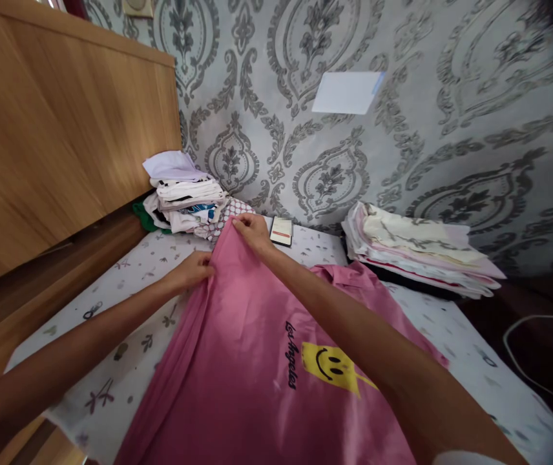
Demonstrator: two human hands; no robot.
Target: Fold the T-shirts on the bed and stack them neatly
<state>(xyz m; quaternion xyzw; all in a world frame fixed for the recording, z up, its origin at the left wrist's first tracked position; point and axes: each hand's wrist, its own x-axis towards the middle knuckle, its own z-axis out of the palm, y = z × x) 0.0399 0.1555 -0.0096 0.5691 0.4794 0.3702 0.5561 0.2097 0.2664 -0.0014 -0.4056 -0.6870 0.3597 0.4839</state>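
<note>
A pink T-shirt (pixel 247 361) lies spread over the patterned sheet, its collar toward the right. It carries "Los Angeles" lettering and a yellow smiley print (pixel 329 367). My right hand (pixel 253 232) pinches the far left corner of the shirt's hem, thumb and fingers together. Closer to me along the same edge, my left hand (pixel 194 270) grips the fabric with curled fingers. Long creases run down that edge toward me. My right forearm crosses above the shirt and covers part of it.
A stack of folded clothes (pixel 189 197) sits at the back left by a wooden cabinet (pixel 73 110). Another folded stack (pixel 417 252) stands at the back right. A phone (pixel 281 230) lies near the wall. A white cable (pixel 511 332) curves at the right.
</note>
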